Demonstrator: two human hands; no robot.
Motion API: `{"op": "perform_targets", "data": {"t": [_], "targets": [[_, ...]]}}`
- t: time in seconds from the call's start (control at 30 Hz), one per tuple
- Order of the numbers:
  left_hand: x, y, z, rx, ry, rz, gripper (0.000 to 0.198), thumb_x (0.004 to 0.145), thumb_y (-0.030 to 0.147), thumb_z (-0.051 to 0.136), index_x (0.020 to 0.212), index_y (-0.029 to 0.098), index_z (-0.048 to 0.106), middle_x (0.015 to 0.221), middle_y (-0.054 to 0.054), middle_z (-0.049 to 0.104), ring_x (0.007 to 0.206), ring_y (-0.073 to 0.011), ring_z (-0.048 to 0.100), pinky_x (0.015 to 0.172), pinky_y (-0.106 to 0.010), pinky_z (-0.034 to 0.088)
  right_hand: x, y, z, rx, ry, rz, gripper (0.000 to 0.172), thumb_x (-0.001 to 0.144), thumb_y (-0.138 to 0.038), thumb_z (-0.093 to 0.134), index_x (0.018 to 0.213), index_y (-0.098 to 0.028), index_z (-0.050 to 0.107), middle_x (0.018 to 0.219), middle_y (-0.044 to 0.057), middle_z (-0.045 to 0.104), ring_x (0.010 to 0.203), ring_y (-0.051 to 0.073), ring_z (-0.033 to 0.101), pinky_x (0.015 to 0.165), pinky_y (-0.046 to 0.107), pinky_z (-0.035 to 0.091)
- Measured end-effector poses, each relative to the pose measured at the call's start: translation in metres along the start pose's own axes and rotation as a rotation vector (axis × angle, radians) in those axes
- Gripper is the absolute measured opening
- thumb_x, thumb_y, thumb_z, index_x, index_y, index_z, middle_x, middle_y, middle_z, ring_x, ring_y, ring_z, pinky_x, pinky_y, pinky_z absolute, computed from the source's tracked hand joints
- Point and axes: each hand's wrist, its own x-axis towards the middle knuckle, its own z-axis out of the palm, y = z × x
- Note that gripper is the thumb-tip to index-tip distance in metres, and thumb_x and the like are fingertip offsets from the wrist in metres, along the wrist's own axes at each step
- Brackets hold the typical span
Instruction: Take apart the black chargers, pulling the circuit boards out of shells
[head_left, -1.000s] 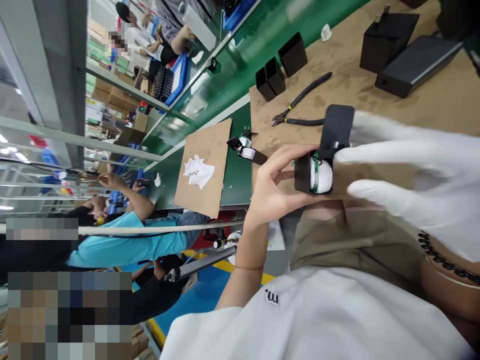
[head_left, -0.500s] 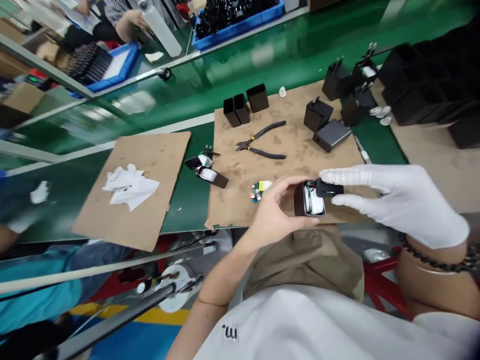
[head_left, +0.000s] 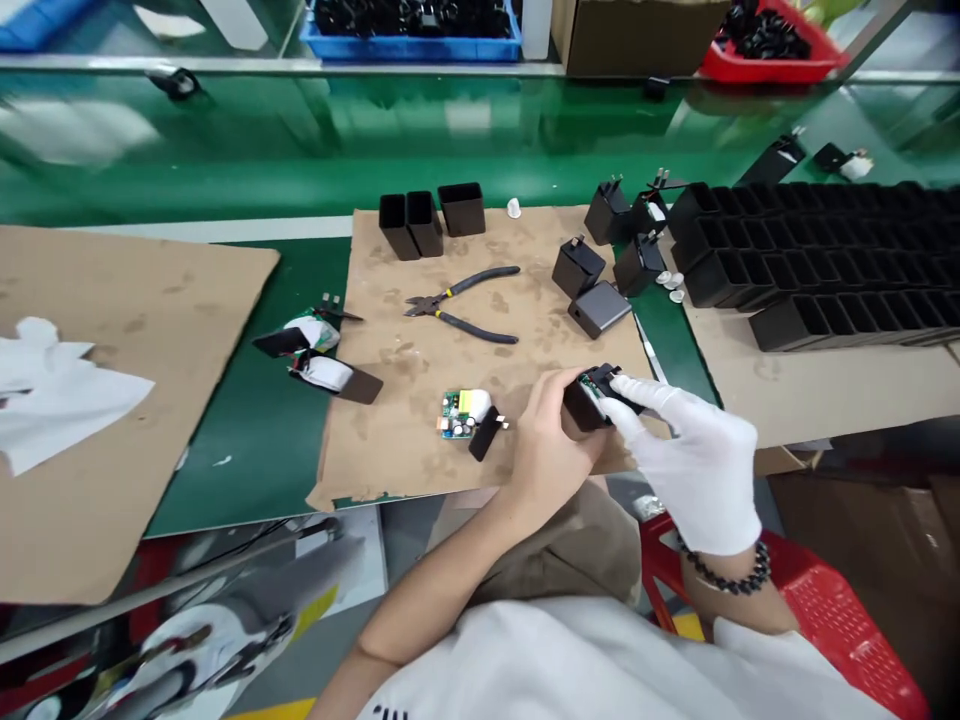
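Observation:
My bare left hand (head_left: 547, 440) and my white-gloved right hand (head_left: 694, 455) both grip one small black charger housing (head_left: 589, 400) at the near edge of a brown cardboard mat (head_left: 420, 350). The right hand's fingers press on the housing's top, where a cap and some green board show. A loose green circuit board with a plug cap (head_left: 469, 415) lies just left of my left hand. Black-handled cutters (head_left: 465, 305) rest in the middle of the mat.
Three empty black housings (head_left: 427, 220) stand at the mat's far edge; assembled chargers (head_left: 600, 275) sit at right. Rows of black housings (head_left: 810, 270) fill the right side. Two opened chargers (head_left: 315, 355) lie on the green belt. White cloth (head_left: 45, 390) lies on cardboard, far left.
The view swung from tilted to level and pulled back. Both hands lowered the housing to the mat's edge, and the right hand closed down onto its top.

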Motion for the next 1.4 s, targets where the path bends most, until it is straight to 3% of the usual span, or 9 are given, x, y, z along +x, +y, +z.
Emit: {"op": "perform_targets", "data": {"t": [0.23, 0.33, 0.43, 0.6, 0.8, 0.93, 1.03, 1.2, 1.4], "targets": [[-0.003, 0.002, -0.002, 0.074, 0.023, 0.007, 0.044, 0.079, 0.001, 0.057, 0.118, 0.020, 0.060, 0.114, -0.007, 0.070, 0.105, -0.0207, 0.069, 0.091, -0.032, 0.059, -0.011, -0.026, 0.018, -0.444, -0.029, -0.098, 0.019, 0.098, -0.026, 0.062, 0.106, -0.020, 0.077, 0.114, 0.009, 0.080, 0.078, 0.022, 0.080, 0.057, 0.027, 0.057], [-0.004, 0.002, -0.004, 0.140, -0.017, 0.001, 0.052, 0.077, 0.000, 0.058, 0.125, 0.021, 0.056, 0.118, -0.008, 0.069, 0.109, -0.0231, 0.069, 0.092, -0.035, 0.061, -0.016, -0.013, 0.022, -0.205, -0.067, -0.039, 0.024, 0.096, -0.025, 0.066, 0.118, -0.021, 0.075, 0.124, 0.010, 0.077, 0.094, 0.024, 0.080, 0.073, 0.030, 0.065], [-0.012, 0.011, -0.013, 0.246, -0.031, 0.089, 0.060, 0.082, 0.002, 0.061, 0.137, 0.020, 0.051, 0.131, -0.013, 0.066, 0.121, -0.0261, 0.067, 0.098, -0.038, 0.062, -0.018, 0.001, 0.014, 0.098, -0.065, -0.036, 0.033, 0.089, -0.021, 0.074, 0.122, -0.025, 0.073, 0.117, 0.005, 0.079, 0.094, 0.023, 0.080, 0.082, 0.031, 0.068], [-0.035, 0.037, -0.055, 0.238, 0.123, 0.422, 0.057, 0.085, 0.005, 0.070, 0.138, 0.019, 0.054, 0.113, -0.007, 0.066, 0.115, -0.0225, 0.071, 0.110, -0.043, 0.059, -0.022, -0.002, -0.004, 0.053, -0.012, -0.004, 0.050, 0.085, -0.014, 0.076, 0.129, -0.036, 0.070, 0.126, 0.000, 0.076, 0.103, 0.025, 0.079, 0.091, 0.035, 0.068], [-0.044, 0.032, -0.089, 0.320, 0.240, 0.398, 0.050, 0.078, -0.006, 0.069, 0.121, 0.019, 0.062, 0.104, -0.004, 0.065, 0.102, -0.0202, 0.073, 0.107, -0.049, 0.060, -0.024, 0.006, 0.031, 0.150, -0.060, -0.024, 0.032, 0.088, -0.018, 0.072, 0.119, -0.027, 0.075, 0.118, 0.006, 0.079, 0.096, 0.023, 0.080, 0.082, 0.031, 0.069], [-0.038, 0.023, -0.076, 0.308, 0.204, 0.386, 0.038, 0.083, -0.004, 0.067, 0.114, 0.018, 0.066, 0.102, -0.005, 0.071, 0.102, -0.0202, 0.073, 0.103, -0.042, 0.062, -0.018, 0.015, 0.036, 0.218, -0.054, -0.096, 0.031, 0.086, -0.018, 0.075, 0.116, -0.026, 0.074, 0.114, 0.005, 0.080, 0.096, 0.022, 0.080, 0.084, 0.030, 0.068], [-0.030, 0.024, -0.055, 0.345, 0.043, 0.300, 0.043, 0.092, 0.006, 0.062, 0.134, 0.017, 0.058, 0.123, -0.012, 0.072, 0.122, -0.0229, 0.069, 0.106, -0.036, 0.060, -0.020, 0.014, 0.031, 0.255, -0.056, -0.053, 0.031, 0.088, -0.018, 0.075, 0.118, -0.026, 0.074, 0.122, 0.005, 0.078, 0.107, 0.023, 0.078, 0.093, 0.033, 0.067], [-0.012, 0.022, -0.030, 0.472, -0.191, 0.236, 0.051, 0.104, 0.022, 0.048, 0.152, 0.011, 0.039, 0.151, -0.022, 0.057, 0.143, -0.0287, 0.056, 0.115, -0.042, 0.054, -0.032, 0.012, 0.034, 0.312, -0.019, 0.055, 0.046, 0.089, -0.019, 0.073, 0.134, -0.029, 0.068, 0.133, 0.005, 0.073, 0.120, 0.025, 0.072, 0.107, 0.039, 0.061], [0.001, 0.010, -0.029, 0.501, -0.108, 0.328, 0.035, 0.104, 0.023, 0.053, 0.138, 0.013, 0.057, 0.129, -0.017, 0.073, 0.120, -0.0255, 0.073, 0.102, -0.036, 0.062, -0.040, 0.012, 0.039, 0.293, 0.006, 0.011, 0.054, 0.091, -0.017, 0.070, 0.142, -0.032, 0.063, 0.142, 0.005, 0.066, 0.123, 0.025, 0.070, 0.105, 0.036, 0.062]]}}
